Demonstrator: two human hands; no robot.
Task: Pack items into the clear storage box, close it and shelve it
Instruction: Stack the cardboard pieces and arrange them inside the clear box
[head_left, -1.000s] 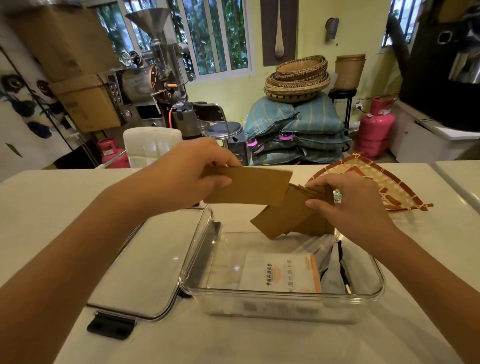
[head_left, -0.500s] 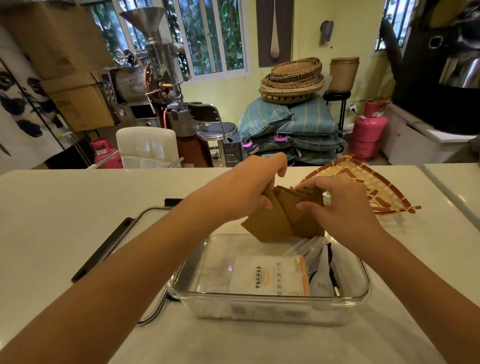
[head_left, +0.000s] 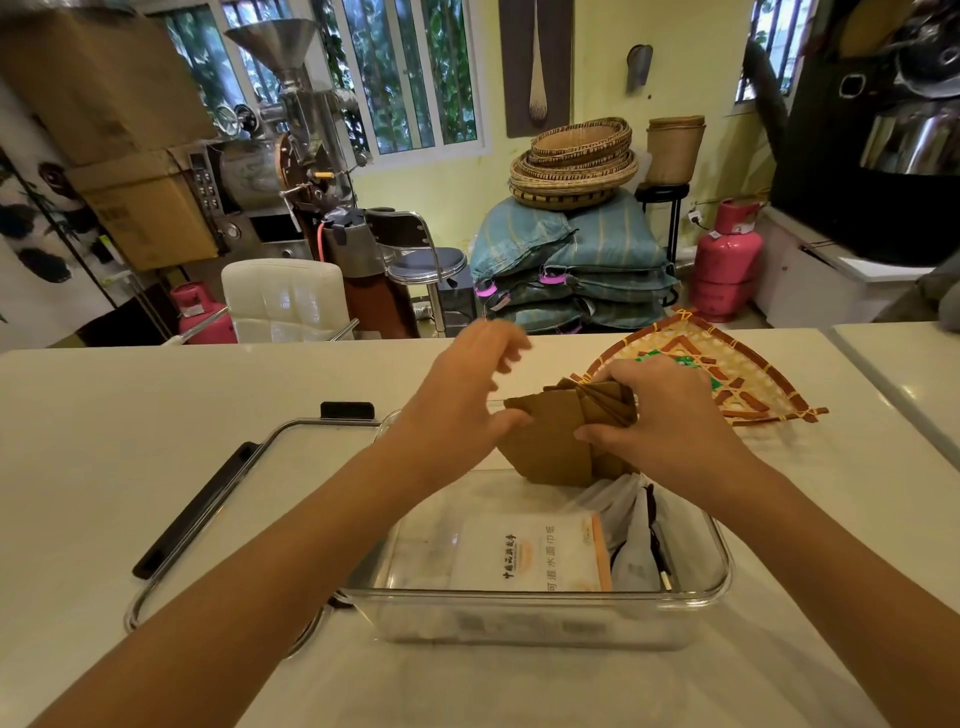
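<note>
The clear storage box (head_left: 540, 605) stands open on the white counter in front of me. Inside lie a white tissue pack (head_left: 530, 556) and some white packets (head_left: 631, 551) at the right. Above the box's far edge my right hand (head_left: 670, 431) grips a fanned stack of brown paper sleeves (head_left: 561, 441). My left hand (head_left: 462, 400) is beside the stack with fingers spread and blurred, its thumb touching the front sleeve. The box's clear lid (head_left: 291, 467) with black clips lies flat to the left, partly under my left forearm.
A woven fan-shaped bamboo tray (head_left: 727, 374) lies on the counter behind my right hand. A second counter (head_left: 904, 364) starts at the right. Beyond the counter are a white chair (head_left: 285, 299), a stool, sacks, baskets and pink gas cylinders.
My left hand brought one brown sleeve over to the stack in my right hand, then let go and opened. The stack is now more gathered.
</note>
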